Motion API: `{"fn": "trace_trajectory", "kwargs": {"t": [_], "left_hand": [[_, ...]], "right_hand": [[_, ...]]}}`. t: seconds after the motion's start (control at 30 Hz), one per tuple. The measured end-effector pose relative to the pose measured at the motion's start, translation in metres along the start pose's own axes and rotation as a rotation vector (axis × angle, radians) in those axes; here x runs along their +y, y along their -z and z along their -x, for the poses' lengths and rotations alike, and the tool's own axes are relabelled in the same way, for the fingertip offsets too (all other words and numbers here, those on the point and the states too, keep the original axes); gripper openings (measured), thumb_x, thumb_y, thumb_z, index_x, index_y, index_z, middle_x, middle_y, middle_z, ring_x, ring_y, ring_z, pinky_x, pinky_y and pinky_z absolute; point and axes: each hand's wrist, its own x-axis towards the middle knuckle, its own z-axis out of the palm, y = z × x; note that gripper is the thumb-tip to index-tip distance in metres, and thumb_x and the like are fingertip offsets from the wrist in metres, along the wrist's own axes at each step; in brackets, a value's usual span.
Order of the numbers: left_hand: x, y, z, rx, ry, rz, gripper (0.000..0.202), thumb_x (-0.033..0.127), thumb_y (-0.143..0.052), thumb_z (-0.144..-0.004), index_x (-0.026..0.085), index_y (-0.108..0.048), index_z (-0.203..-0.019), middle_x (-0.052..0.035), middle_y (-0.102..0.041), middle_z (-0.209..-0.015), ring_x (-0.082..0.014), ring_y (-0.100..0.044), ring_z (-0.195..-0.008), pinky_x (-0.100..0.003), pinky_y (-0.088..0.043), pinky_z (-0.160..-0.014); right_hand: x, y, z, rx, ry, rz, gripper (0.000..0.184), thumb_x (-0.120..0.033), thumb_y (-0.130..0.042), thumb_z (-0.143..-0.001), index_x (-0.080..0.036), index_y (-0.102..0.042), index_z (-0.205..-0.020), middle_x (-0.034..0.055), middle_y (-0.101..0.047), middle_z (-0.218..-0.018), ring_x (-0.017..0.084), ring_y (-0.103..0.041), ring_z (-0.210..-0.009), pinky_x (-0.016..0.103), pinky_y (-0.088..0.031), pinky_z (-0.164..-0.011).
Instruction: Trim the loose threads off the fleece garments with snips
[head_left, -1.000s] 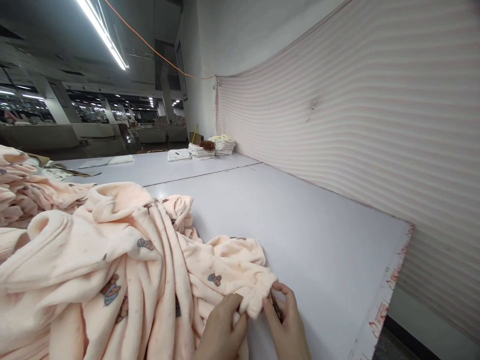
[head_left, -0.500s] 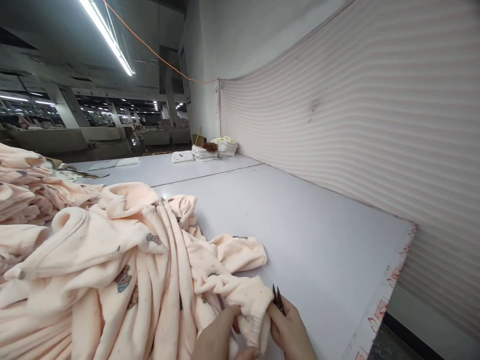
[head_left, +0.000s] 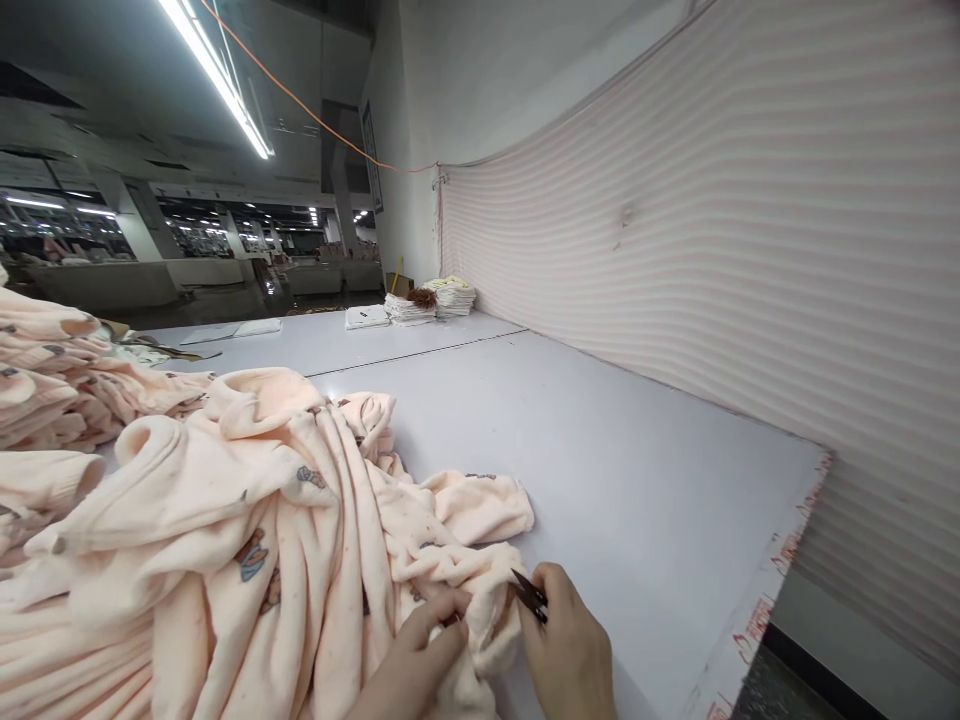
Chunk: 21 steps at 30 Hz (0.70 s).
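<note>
A pale peach fleece garment [head_left: 292, 530] with small bear prints lies heaped across the near left of the table. My left hand [head_left: 424, 650] pinches the end of one of its sleeves [head_left: 487, 600], fingers closed on the cloth. Dark thread snips [head_left: 531, 595] with pointed blades sit in my right hand [head_left: 566, 640], just right of that sleeve. Their tips point up and left towards the cuff, close to the fabric. Part of the snips is hidden inside my right fingers.
More peach garments [head_left: 52, 380] are piled at the left. Stacks of folded white cloth [head_left: 411, 308] stand at the table's far end, with a reddish-brown tuft on top. A striped fabric sheet [head_left: 675, 240] hangs along the right side of the grey table [head_left: 600, 450].
The sleeve end has turned and shifted a little left in my left hand. My right hand has rotated, and the snips' tips have swung from pointing up to pointing left at the cloth.
</note>
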Motion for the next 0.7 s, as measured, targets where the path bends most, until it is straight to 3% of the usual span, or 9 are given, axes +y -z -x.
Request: {"fn": "trace_trajectory", "kwargs": {"t": [0.13,0.23,0.3,0.47,0.6,0.7], "left_hand": [[0.003,0.009,-0.001,-0.119,0.165,0.394,0.022,0.027,-0.059,-0.065,0.016,-0.069,-0.081,-0.0015,-0.068,-0.076,-0.0175,-0.061,-0.074,-0.026,-0.046,-0.07],[0.004,0.012,0.0,-0.134,0.228,0.528,0.022,0.021,-0.061,-0.063,0.015,-0.07,-0.081,-0.0006,-0.068,-0.073,-0.0151,-0.059,-0.068,-0.023,-0.042,-0.062],[0.005,0.012,0.001,-0.148,0.22,0.569,0.024,0.018,-0.06,-0.062,0.016,-0.072,-0.083,-0.0006,-0.068,-0.073,-0.0152,-0.059,-0.068,-0.024,-0.043,-0.065],[0.004,0.014,0.001,-0.173,0.195,0.576,0.03,0.015,-0.059,-0.061,0.016,-0.073,-0.088,-0.002,-0.07,-0.078,-0.0176,-0.061,-0.076,-0.025,-0.043,-0.069],[0.002,0.016,0.0,-0.181,0.218,0.574,0.032,0.017,-0.058,-0.061,0.016,-0.073,-0.089,-0.0029,-0.07,-0.079,-0.0168,-0.061,-0.072,-0.025,-0.043,-0.066],[0.003,0.017,-0.001,-0.159,0.246,0.54,0.029,0.021,-0.059,-0.06,0.016,-0.073,-0.086,-0.0038,-0.07,-0.082,-0.018,-0.061,-0.073,-0.027,-0.044,-0.068]], "right_hand": [[-0.003,0.006,-0.007,-0.225,0.11,-0.091,0.014,-0.036,-0.051,-0.087,-0.026,-0.057,-0.079,-0.0009,-0.06,-0.079,0.016,-0.063,-0.065,0.022,-0.044,-0.055],[-0.005,0.013,-0.004,-0.315,0.172,-0.225,0.02,-0.034,-0.053,-0.085,-0.029,-0.062,-0.102,-0.0004,-0.063,-0.087,0.016,-0.064,-0.074,0.021,-0.047,-0.06],[-0.007,0.017,-0.001,-0.315,0.224,-0.223,0.029,-0.031,-0.049,-0.086,-0.031,-0.06,-0.113,0.001,-0.063,-0.09,0.017,-0.064,-0.076,0.022,-0.047,-0.062],[-0.011,0.021,-0.004,-0.352,0.238,-0.271,0.024,-0.028,-0.044,-0.09,-0.028,-0.067,-0.1,0.0013,-0.065,-0.084,0.016,-0.064,-0.074,0.021,-0.047,-0.065],[-0.011,0.021,-0.009,-0.389,0.253,-0.291,0.025,-0.027,-0.049,-0.088,-0.027,-0.066,-0.107,0.0028,-0.066,-0.089,0.016,-0.065,-0.08,0.021,-0.048,-0.068],[-0.011,0.017,-0.008,-0.36,0.212,-0.338,0.025,-0.028,-0.045,-0.091,-0.026,-0.069,-0.099,0.0028,-0.065,-0.082,0.016,-0.064,-0.075,0.02,-0.048,-0.065]]}}
